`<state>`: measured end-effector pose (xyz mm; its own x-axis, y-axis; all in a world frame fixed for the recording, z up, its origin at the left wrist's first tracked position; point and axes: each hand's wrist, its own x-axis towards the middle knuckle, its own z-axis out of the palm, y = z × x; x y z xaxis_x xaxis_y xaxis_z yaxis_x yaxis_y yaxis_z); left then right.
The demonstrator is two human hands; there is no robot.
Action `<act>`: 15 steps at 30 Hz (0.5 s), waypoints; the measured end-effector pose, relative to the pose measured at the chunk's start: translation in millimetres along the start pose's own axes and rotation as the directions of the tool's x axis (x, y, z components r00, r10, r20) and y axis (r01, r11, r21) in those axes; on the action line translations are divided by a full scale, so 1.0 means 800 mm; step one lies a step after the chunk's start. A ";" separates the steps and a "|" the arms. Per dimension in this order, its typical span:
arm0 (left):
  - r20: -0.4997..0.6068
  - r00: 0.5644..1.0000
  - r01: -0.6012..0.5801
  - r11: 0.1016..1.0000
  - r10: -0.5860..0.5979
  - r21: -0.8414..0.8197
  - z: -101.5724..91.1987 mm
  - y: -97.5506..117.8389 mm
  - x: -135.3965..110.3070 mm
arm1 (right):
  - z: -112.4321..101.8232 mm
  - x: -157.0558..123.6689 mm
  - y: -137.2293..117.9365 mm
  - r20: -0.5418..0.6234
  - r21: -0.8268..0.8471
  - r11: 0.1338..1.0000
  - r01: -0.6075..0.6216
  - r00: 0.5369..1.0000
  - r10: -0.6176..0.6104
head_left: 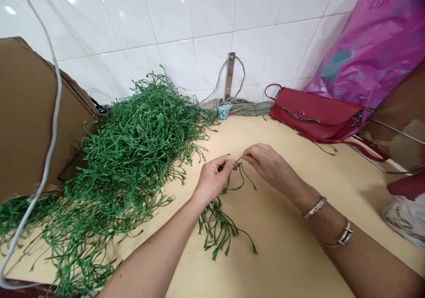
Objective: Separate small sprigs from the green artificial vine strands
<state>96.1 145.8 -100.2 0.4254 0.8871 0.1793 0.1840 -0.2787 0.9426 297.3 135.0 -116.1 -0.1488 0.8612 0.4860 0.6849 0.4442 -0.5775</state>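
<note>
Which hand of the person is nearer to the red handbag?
Right. The right hand is nearer, below and to the left of the red handbag in the view, not touching it. The left hand is farther away, pinching a green sprig.

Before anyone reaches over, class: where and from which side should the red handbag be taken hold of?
Probably by the thin strap loop at the left end of the red handbag, coming from the left and above: the loop stands up clear of the bag, whose back rests against the pink plastic bag.
</note>
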 end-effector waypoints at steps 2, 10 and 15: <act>-0.003 1.000 0.000 0.999 0.000 -0.042 0.004 -0.001 0.000 | 0.000 0.000 -0.005 0.044 0.040 0.997 -0.060 0.997 0.058; -0.036 0.999 -0.014 0.983 0.007 -0.181 -0.006 0.012 -0.010 | -0.030 -0.007 0.042 -0.146 0.225 0.944 -0.241 0.950 0.277; -0.075 0.996 -0.059 0.988 0.049 -0.142 0.000 0.009 -0.009 | -0.027 -0.004 0.033 -0.248 0.196 0.958 -0.209 0.935 0.254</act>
<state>94.6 137.2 -95.0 0.3660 0.8976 0.2458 0.0308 -0.2757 0.9608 331.3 138.8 -118.5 0.2120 0.8569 0.4699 0.5477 0.2941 -0.7833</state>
